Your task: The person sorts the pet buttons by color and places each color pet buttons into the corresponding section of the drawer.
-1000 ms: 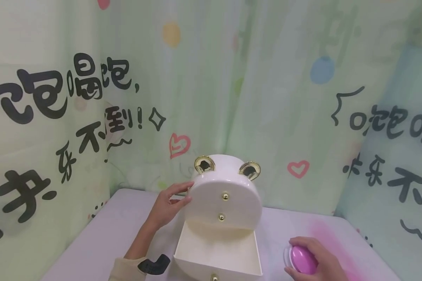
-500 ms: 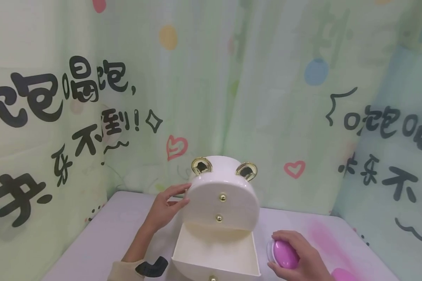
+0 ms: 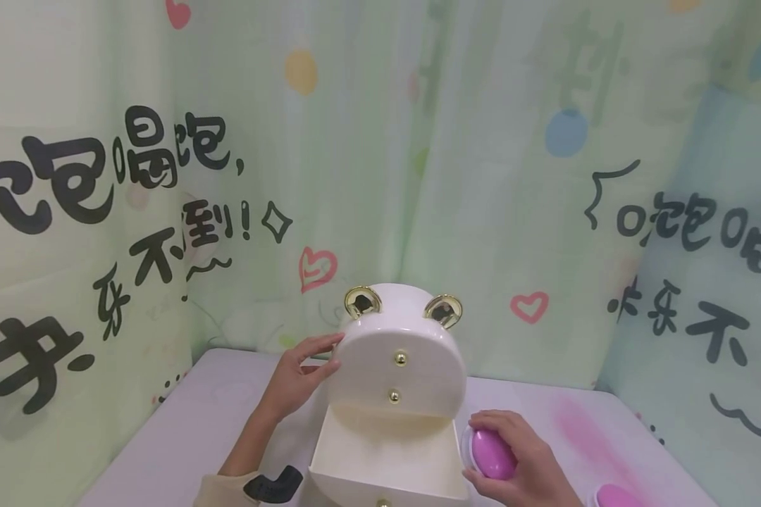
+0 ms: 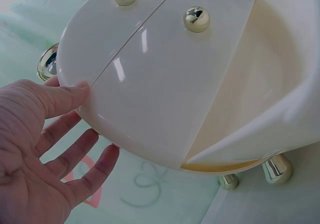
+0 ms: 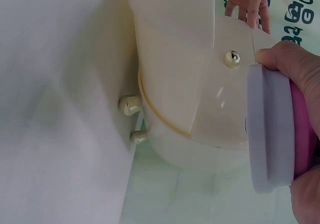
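Note:
A white, round-topped drawer box [image 3: 368, 366] with gold knobs and two gold-rimmed, ear-like rings stands at the table's middle. Its bottom drawer [image 3: 387, 451] is pulled out toward me, with a bare inside. My left hand [image 3: 294, 380] rests on the box's left side; in the left wrist view, the thumb [image 4: 72, 97] touches the front edge while the other fingers lie along the curved side. Beside the drawer's right wall, my right hand [image 3: 523, 458] grips a round magenta object with a pale rim [image 3: 495, 454]. The right wrist view shows its pale rim [image 5: 270, 129] toward the box.
Another magenta object [image 3: 615, 496] lies at the bottom right, cut off by the frame. A pink patch [image 3: 590, 429] marks the pale tabletop [image 3: 165, 415]. Printed curtains [image 3: 380, 176] enclose the back and sides. The box stands on gold feet [image 4: 277, 169].
My right hand has moved left with the magenta object, up to the drawer's right side. The second magenta object has come into view behind it. My left hand stays on the box.

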The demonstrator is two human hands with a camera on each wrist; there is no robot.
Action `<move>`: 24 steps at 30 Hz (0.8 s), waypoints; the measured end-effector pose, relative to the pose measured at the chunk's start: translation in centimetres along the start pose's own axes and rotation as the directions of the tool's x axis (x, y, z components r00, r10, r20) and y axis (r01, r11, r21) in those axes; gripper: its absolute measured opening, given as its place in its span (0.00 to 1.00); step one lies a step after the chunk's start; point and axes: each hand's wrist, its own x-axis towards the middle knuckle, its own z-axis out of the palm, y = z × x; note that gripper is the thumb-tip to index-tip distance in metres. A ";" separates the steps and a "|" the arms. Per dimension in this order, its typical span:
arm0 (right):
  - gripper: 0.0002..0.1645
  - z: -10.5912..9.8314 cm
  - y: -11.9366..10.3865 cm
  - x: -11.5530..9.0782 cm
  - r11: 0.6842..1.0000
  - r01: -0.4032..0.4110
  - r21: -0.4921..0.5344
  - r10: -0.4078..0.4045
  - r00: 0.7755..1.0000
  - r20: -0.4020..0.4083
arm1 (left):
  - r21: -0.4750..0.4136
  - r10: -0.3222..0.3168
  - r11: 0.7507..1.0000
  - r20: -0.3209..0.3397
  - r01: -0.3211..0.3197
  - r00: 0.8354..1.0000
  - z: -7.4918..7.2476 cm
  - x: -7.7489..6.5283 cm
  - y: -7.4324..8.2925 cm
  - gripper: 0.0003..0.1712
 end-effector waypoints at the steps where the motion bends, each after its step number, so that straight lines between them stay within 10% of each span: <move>1: 0.42 0.1 0.0 0.1 1.000 0.009 -0.006 -0.009 1.000 0.002 | -0.001 -0.001 1.000 -0.002 0.001 1.000 0.0 0.0 -0.1 0.25; 10: 0.40 1.1 0.1 0.8 0.984 0.178 0.030 -0.176 0.983 -0.055 | -0.003 -0.015 1.000 -0.007 0.015 1.000 -0.1 0.0 -0.1 0.25; 24: 0.36 2.8 -0.4 1.8 0.968 0.215 0.128 -0.214 0.977 -0.019 | -0.007 -0.014 1.000 0.004 0.014 1.000 0.0 0.0 -0.1 0.25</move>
